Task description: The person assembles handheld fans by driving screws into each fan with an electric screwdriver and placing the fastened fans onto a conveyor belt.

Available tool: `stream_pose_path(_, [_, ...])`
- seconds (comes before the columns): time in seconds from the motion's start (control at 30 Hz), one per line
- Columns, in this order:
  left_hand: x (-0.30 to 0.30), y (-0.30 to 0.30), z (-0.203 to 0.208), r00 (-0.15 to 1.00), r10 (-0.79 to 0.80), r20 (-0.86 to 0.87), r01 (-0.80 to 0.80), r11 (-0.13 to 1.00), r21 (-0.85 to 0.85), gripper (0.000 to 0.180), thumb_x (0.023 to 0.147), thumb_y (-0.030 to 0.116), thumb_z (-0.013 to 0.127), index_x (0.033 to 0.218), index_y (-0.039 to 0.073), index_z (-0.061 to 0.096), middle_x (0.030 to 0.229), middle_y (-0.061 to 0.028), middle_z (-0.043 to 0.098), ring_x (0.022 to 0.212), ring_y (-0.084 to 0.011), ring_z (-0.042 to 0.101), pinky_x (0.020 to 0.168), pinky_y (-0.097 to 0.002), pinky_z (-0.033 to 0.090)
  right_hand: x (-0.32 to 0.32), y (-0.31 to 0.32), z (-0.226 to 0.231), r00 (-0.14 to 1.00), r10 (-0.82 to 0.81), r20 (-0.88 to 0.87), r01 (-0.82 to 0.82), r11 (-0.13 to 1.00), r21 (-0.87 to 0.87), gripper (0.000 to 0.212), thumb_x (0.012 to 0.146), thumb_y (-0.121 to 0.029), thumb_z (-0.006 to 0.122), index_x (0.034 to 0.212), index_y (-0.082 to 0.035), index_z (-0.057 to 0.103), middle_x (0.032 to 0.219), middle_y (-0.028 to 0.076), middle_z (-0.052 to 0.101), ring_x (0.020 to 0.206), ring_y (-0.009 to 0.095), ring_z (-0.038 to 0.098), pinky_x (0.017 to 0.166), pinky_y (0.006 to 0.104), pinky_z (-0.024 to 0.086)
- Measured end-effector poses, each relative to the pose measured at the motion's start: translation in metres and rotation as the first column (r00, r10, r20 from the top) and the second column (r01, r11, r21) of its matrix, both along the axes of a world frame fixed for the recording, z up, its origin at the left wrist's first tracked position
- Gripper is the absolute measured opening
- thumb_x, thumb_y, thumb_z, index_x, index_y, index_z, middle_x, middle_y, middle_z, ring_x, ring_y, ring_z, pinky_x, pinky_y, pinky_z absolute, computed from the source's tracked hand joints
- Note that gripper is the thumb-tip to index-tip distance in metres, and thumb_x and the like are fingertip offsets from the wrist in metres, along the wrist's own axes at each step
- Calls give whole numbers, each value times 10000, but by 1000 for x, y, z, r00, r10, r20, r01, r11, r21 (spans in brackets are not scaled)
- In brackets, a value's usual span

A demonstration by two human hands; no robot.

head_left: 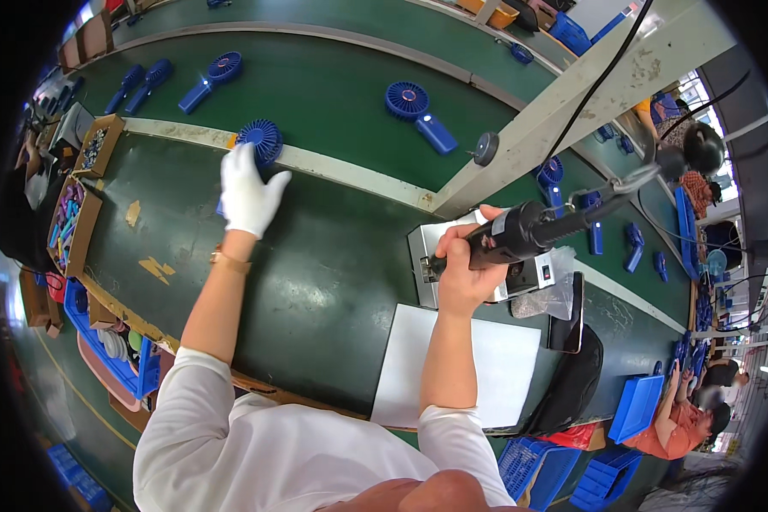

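My left hand (252, 189), in a white glove, lies over a blue handheld fan (261, 141) at the edge strip between my bench and the conveyor. Its fingers cover most of the fan's handle and its thumb sticks out to the right. The fan's round grille shows beyond the fingertips. My bare right hand (469, 269) is wrapped round a black electric screwdriver (508, 236), which hangs from a cord and points down to the left. Just beneath that hand sits a light grey metal box (424, 256), partly hidden by hand and tool.
More fans, one of them a blue fan (408, 101), lie on the green conveyor (333, 81). A slanting metal post (555, 119) rises at right. On the bench are a white sheet (410, 358), a phone (567, 316), and at left a cardboard box (84, 226) of colourful pieces. Co-workers sit at far right.
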State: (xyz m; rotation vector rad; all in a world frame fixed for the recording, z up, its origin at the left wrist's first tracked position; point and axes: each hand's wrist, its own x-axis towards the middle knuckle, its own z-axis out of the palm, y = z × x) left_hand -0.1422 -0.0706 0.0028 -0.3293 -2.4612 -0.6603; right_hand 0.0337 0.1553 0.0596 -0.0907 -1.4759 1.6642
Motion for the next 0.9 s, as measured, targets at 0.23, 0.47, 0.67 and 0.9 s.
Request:
stream_pose_path(0.23, [1, -19, 9, 788, -315, 529, 118, 920, 373, 505, 637, 201, 711, 1057, -10, 526, 898, -154, 599, 829, -246, 597, 778, -338, 473, -2, -3, 0, 999, -45, 5, 45, 998, 40, 465, 706, 66, 668, 1132, 58, 482, 760, 42, 554, 647, 102, 529, 605, 227, 449])
stream_pose_path(0.47, [104, 61, 2, 155, -907, 393, -265, 345, 901, 349, 716, 104, 728, 937, 16, 472, 798, -67, 536, 644, -157, 582, 620, -303, 518, -7, -10, 1, 995, 96, 7, -96, 995, -3, 506, 827, -233, 634, 1171, 23, 366, 652, 78, 532, 534, 132, 491, 519, 254, 409])
stream_pose_path(0.67, [140, 80, -12, 46, -968, 246, -509, 189, 840, 288, 781, 35, 661, 1017, 21, 497, 871, -85, 602, 724, -184, 621, 691, -316, 530, -7, -13, -2, 974, 219, -60, -226, 960, -168, 691, 777, -450, 683, 1233, -65, 334, 617, 58, 480, 510, 125, 426, 498, 272, 374])
stream_pose_path(0.9, [138, 80, -16, 34, -973, 228, -511, 179, 841, 272, 759, 7, 672, 982, 16, 516, 837, -84, 610, 717, -181, 621, 679, -310, 526, -13, -17, -7, 965, 250, -81, -262, 941, -213, 731, 748, -491, 695, 1221, -65, 335, 623, 55, 475, 522, 125, 432, 499, 277, 377])
